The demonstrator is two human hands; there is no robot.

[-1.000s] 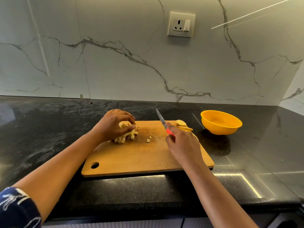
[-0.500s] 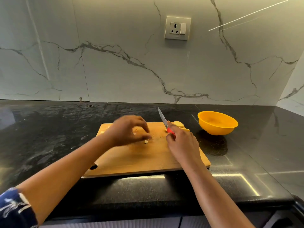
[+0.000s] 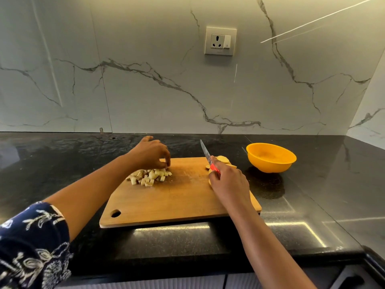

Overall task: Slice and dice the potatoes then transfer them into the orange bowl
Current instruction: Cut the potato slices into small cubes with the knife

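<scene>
A wooden cutting board (image 3: 177,201) lies on the black counter. A pile of diced potato (image 3: 149,176) sits on its far left part. My left hand (image 3: 150,153) hovers at the pile's far edge, fingers curled, fingertips pinching a small potato cube. My right hand (image 3: 229,184) grips a red-handled knife (image 3: 205,151), blade raised and pointing away from me. Behind that hand lie potato slices (image 3: 223,159), partly hidden by it. The orange bowl (image 3: 270,161) stands to the right of the board with nothing in it.
A marble wall with a power socket (image 3: 220,41) rises behind the black counter (image 3: 62,159). The counter's front edge runs close below the board. The wall turns a corner at the far right.
My left hand reached right to the loose cubes in the board's middle, then came back left to the pile. The stray cubes are gone from the middle. The right hand with the knife barely moved.
</scene>
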